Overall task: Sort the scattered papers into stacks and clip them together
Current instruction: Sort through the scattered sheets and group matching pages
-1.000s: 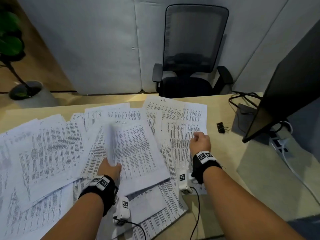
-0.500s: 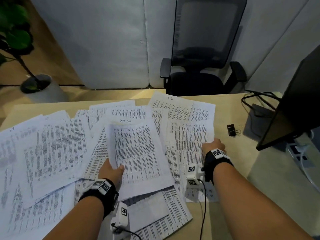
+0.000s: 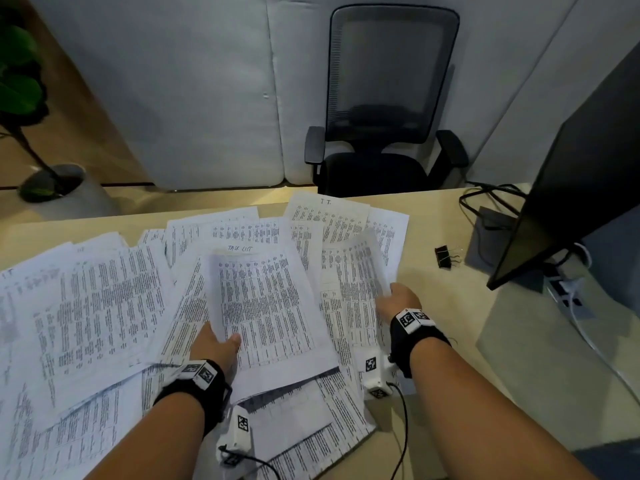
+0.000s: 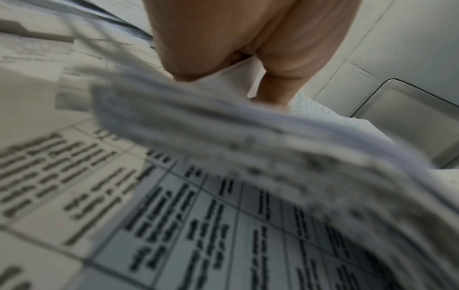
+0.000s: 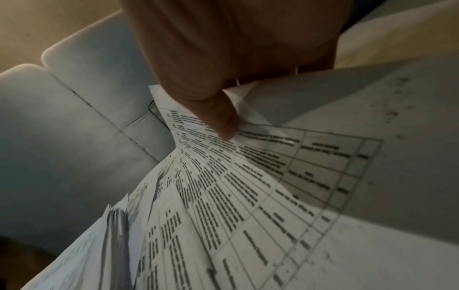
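Note:
Several printed sheets (image 3: 104,306) lie scattered and overlapping across the wooden desk (image 3: 433,299). My left hand (image 3: 216,344) grips the lower left edge of a sheet headed "TASK LIST" (image 3: 270,306), thumb on top; that sheet (image 4: 248,147) shows blurred in the left wrist view. My right hand (image 3: 398,299) pinches the right edge of another printed sheet (image 3: 360,271) and holds it lifted off the pile; in the right wrist view the thumb (image 5: 218,117) presses on that sheet (image 5: 248,176). A black binder clip (image 3: 445,256) lies on the desk to the right of the papers.
A dark monitor (image 3: 571,202) stands at the right with cables (image 3: 485,209) behind it and white cables (image 3: 581,317) at its foot. An office chair (image 3: 384,126) stands beyond the desk's far edge. A potted plant (image 3: 38,174) is at the far left.
My right hand has drawn back toward me and taken hold of a sheet's right edge, lifting it. My left hand keeps its grip on the task list sheet.

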### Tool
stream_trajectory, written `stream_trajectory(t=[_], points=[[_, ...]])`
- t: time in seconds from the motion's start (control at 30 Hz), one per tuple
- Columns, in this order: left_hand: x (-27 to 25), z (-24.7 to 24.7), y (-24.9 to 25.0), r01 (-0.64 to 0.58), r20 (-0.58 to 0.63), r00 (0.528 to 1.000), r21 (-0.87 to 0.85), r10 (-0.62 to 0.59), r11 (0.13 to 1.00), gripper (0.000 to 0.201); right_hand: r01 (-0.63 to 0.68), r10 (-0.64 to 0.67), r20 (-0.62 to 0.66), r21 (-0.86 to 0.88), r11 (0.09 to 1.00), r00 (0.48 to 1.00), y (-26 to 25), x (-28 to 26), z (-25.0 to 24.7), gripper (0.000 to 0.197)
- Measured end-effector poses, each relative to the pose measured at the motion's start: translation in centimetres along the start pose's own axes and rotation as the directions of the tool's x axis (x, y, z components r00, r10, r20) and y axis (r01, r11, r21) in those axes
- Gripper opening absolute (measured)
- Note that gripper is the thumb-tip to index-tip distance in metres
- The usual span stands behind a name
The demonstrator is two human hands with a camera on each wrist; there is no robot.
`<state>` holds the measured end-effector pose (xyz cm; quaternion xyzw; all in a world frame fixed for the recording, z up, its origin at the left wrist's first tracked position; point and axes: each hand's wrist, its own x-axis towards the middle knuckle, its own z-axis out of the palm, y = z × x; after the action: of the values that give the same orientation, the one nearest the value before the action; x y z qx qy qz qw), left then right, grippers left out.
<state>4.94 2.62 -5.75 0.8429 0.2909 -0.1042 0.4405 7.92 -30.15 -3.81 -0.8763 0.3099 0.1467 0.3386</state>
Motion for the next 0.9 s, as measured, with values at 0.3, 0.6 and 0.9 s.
stream_trajectory(t=[0.3, 0.6, 0.9], points=[[-1.2, -0.7, 0.7, 0.019, 0.059, 0.998, -0.123, -0.012, 0.992, 0.03, 0.274, -0.139, -0.544, 0.174, 0.946, 0.827, -1.7, -3.2, -3.9, 0.015], [-1.9, -2.6, -1.0, -0.105, 0.165, 0.973, -0.314, 0.163, 0.944, 0.074, 0.688, -0.367, -0.674, 0.292, 0.665, 0.641, -8.6, -9.1, -5.0, 0.012], [-2.4, -4.4, -1.8, -0.045, 0.166, 0.981, -0.285, 0.095, 0.957, 0.046, 0.316, -0.19, -0.277, 0.537, 0.782, 0.942, -8.8, -9.0, -0.1, 0.043]])
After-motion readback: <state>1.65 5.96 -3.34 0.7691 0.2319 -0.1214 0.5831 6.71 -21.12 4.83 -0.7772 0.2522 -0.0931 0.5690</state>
